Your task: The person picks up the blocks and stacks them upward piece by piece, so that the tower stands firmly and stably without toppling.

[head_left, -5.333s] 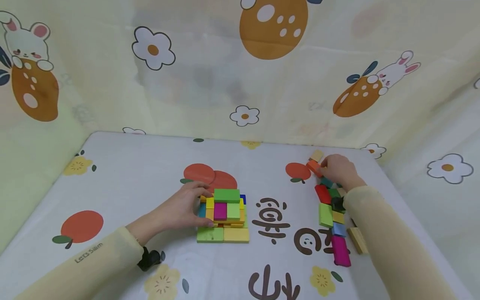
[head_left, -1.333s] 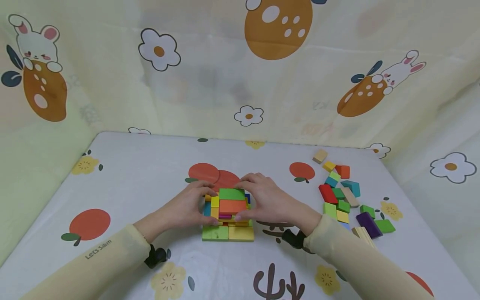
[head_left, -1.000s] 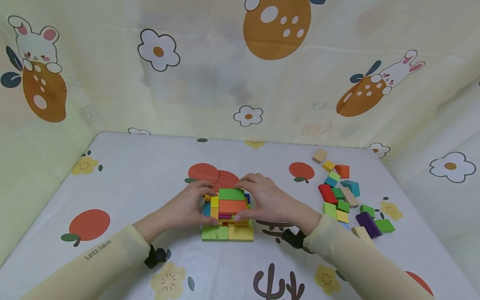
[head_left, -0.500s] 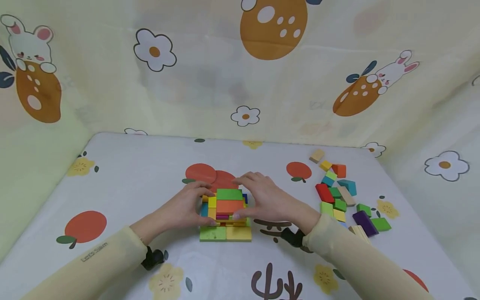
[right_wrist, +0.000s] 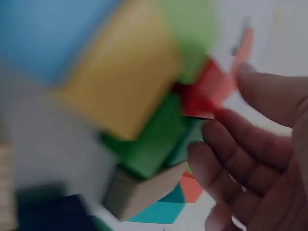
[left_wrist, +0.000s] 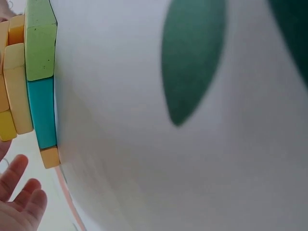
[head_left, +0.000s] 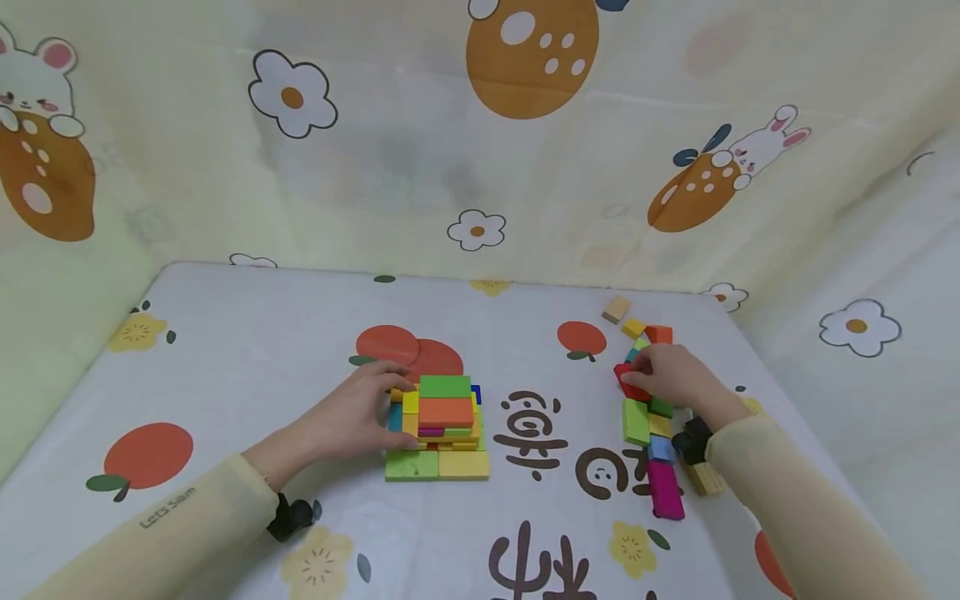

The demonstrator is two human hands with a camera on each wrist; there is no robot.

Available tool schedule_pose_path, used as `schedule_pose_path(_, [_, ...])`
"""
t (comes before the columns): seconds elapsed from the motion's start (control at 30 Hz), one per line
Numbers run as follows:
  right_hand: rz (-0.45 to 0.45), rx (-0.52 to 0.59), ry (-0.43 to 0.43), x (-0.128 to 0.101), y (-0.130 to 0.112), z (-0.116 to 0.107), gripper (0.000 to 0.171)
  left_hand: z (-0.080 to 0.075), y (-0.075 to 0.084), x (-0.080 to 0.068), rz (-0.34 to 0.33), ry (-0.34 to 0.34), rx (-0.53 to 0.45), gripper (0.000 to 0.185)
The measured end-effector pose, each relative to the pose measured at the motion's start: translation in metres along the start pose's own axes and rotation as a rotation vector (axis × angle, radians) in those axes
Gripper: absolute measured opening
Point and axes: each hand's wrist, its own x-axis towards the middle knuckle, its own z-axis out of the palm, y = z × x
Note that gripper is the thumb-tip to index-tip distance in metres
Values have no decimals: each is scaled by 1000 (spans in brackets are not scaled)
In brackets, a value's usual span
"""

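Wooden block stack point(head_left: 438, 425) mid-worktop, left hand point(head_left: 358, 414) on it; right hand point(head_left: 667, 375) over at the loose blocks.
Stack sits on the printed cloth worktop point(head_left: 247, 367), orange block point(head_left: 446, 411) on top with a green block point(head_left: 445, 386) just behind it, light-green and yellow blocks at the near base. Left hand touches the stack's left side, fingers curved against the edge. Right hand is on the red block point(head_left: 630, 383) in the loose pile at right, fingers curled over it; wrist view is blurred, so cannot tell whether it grips or only touches. Magenta block point(head_left: 664, 492) lies at the near end of that pile, tan block point(head_left: 617, 309) at the far end.
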Motion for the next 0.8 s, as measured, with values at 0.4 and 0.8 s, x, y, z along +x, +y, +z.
schedule_pose_path(0.4, [219, -166, -22, -13, -19, 11, 44, 0, 0, 2, -13, -12, -9, 67])
schedule_pose_path(0.8, [-182, 46, 51, -3, -41, 32, 39, -1, 0, 1, -19, -12, -10, 67])
